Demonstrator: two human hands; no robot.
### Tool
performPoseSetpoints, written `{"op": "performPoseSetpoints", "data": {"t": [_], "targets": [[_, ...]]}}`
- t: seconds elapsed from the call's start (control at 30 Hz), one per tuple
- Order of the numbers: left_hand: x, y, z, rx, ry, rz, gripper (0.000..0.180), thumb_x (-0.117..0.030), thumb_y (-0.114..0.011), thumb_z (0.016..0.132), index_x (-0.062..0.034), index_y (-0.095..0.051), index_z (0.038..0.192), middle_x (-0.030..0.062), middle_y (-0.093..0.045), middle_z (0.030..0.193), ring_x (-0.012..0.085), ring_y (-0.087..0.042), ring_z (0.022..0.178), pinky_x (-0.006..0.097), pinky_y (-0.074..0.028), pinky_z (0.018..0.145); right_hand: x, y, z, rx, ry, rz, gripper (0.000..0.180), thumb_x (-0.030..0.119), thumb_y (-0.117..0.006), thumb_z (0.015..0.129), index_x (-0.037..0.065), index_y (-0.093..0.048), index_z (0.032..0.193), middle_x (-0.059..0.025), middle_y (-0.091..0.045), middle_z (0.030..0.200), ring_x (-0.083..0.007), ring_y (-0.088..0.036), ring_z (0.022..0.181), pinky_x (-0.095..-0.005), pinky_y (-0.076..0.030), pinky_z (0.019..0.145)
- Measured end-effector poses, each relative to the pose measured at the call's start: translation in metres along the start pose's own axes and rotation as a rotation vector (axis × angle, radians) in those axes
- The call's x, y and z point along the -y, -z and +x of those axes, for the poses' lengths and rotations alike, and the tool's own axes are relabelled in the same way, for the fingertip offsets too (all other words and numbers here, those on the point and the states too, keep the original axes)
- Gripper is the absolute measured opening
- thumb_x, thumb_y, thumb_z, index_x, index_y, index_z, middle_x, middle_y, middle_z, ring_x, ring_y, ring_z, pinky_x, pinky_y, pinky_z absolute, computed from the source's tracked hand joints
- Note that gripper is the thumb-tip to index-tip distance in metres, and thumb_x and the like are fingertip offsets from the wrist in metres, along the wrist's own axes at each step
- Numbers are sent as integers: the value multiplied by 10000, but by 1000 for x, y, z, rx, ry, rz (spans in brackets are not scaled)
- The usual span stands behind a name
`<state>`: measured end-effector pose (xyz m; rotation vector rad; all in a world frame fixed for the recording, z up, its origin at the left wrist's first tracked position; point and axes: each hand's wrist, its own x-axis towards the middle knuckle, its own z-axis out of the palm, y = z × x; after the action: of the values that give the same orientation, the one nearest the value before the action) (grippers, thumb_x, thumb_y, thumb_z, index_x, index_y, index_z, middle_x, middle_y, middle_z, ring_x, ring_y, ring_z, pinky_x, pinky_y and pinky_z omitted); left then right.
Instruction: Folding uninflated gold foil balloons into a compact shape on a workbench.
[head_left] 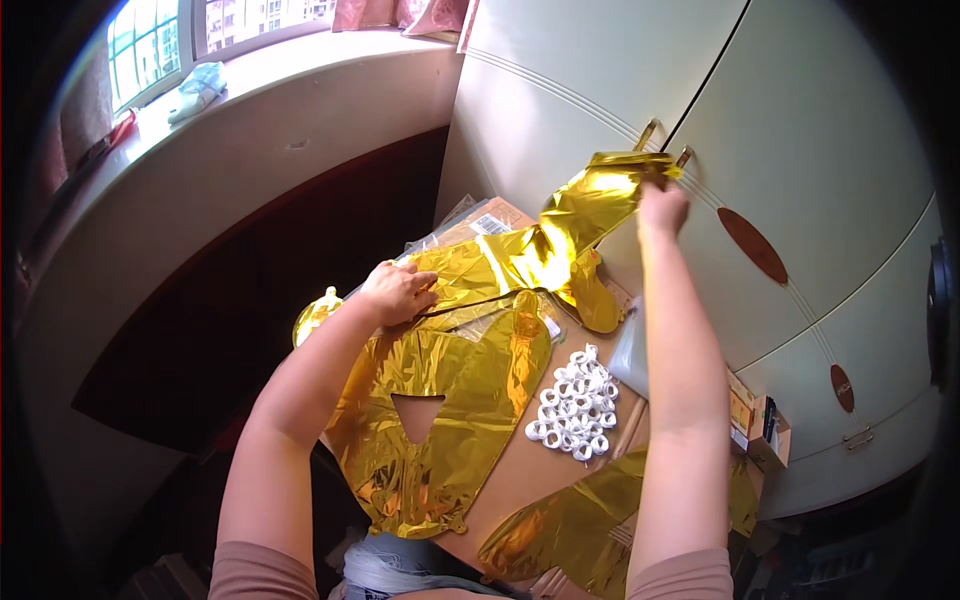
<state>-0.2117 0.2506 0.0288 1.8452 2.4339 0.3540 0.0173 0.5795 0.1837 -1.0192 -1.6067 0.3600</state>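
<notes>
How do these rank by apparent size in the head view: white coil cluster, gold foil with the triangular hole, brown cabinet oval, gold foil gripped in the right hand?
Largest to smallest:
1. Holed gold foil
2. Gripped gold foil, partly bunched
3. White coil cluster
4. Brown cabinet oval
Nearness may flatter the holed foil.

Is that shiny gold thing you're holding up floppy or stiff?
The gold foil is probably floppy: it bends and wrinkles between the left hand and right hand. It's likely light, as it looks thin. Its smooth shine suggests it could be slippery.
</notes>
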Motion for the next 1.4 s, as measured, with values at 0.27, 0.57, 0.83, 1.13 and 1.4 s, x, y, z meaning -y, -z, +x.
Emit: {"op": "performPoseSetpoints", "data": {"t": [0.27,0.57,0.83,1.13,1.4], "targets": [[8,16,-25,40,-215,-59,282,-288,-627,872,-48,-715,990,137,-660,1037,324,-659,995,425,-519,894,27,24,-3,117,237,98,212,221,-650,925,19,-716,918,-189,-708,809,-304,-697,754,-407,-532,695],[18,-6,-13,-59,-255,176,137,-143,-642,779,-34,-703,721,126,-674,782,319,-680,737,419,-556,705,96,-58,-178,759,392,128,285,312,-641,916,47,-715,843,-170,-711,871,-396,-670,813,-478,-531,744],[-9,32,-6,53,239,-466,188,-150,-672,797,-35,-772,908,149,-734,790,243,-715,703,359,-583,707,107,-66,-171,507,235,110,269,294,-671,884,51,-694,770,-191,-699,795,-402,-676,748,-485,-533,688],[-3,6,-9,-373,-233,-8,82,-133,-632,805,-85,-698,807,64,-673,844,271,-658,872,411,-512,808,86,-85,-175,255,307,60,193,246,-681,862,63,-643,813,-128,-697,864,-357,-667,805,-482,-519,734],[-2,-4,-16,-682,-517,155,39,-135,-639,758,-139,-602,772,4,-536,818,198,-570,884,378,-406,846,87,-82,-188,200,699,110,112,123,-697,799,103,-596,841,-58,-636,844,-282,-636,828,-426,-460,818]]}}
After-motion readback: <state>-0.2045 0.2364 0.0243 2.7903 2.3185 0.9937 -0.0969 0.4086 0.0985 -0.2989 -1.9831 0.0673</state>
